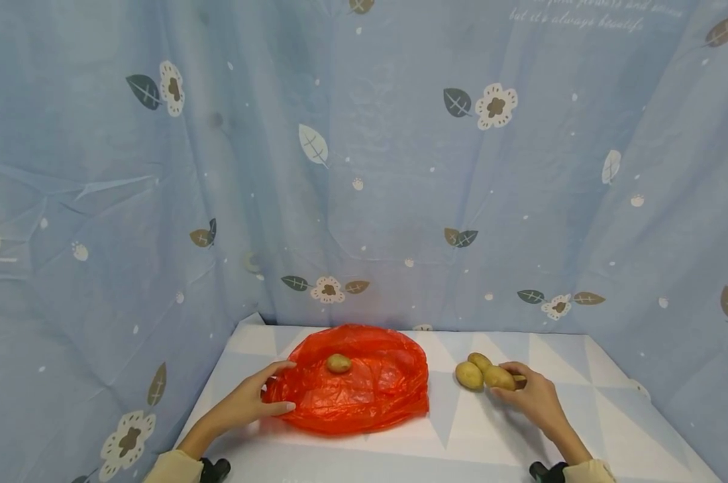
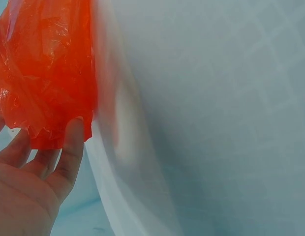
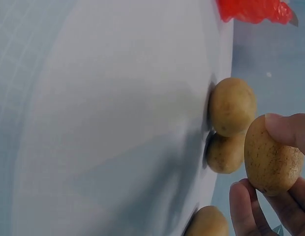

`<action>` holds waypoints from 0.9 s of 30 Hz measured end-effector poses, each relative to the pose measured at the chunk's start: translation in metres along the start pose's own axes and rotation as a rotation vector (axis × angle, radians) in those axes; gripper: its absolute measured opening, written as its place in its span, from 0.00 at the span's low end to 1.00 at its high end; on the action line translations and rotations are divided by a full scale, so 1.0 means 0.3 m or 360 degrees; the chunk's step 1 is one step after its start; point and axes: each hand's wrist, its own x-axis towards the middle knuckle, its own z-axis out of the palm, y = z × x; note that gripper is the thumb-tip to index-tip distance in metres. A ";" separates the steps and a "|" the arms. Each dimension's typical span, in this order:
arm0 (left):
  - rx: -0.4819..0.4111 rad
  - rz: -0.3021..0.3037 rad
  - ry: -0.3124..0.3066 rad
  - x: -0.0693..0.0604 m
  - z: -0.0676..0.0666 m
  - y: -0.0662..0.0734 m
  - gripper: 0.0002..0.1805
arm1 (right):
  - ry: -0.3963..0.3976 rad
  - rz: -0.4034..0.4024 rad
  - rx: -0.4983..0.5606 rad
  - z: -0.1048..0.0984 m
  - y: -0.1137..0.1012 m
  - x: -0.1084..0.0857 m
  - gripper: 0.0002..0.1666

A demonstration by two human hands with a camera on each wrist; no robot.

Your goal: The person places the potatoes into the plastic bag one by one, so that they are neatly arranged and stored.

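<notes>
A red plastic bag [image 1: 364, 396] lies spread on the table, with one potato [image 1: 339, 363] on it. My left hand [image 1: 261, 392] is at the bag's left edge, thumb and fingers spread wide; in the left wrist view its fingertips touch the crumpled plastic [image 2: 49, 73]. To the right, my right hand [image 1: 533, 392] pinches a potato [image 3: 271, 160] between thumb and fingers, apparently just above the tabletop. Two potatoes [image 3: 232, 107] sit close together beside it. Another potato [image 3: 207, 223] shows at the bottom of the right wrist view, mostly hidden by the hand in the head view.
The table [image 1: 460, 436] has a white cloth with pale blue-grey triangles. Blue curtains [image 1: 388, 201] with leaf and flower prints hang behind it and along both sides. A strip of tabletop separates the bag from the potatoes on the right.
</notes>
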 end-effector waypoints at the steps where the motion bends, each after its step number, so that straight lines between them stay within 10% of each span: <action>1: 0.0001 0.0000 -0.0001 0.000 0.001 -0.001 0.41 | 0.0001 0.0005 0.0005 0.001 -0.004 -0.002 0.41; 27: 0.0012 -0.0017 0.0006 0.002 0.003 0.001 0.43 | 0.0003 -0.0143 0.0152 0.027 -0.096 0.009 0.39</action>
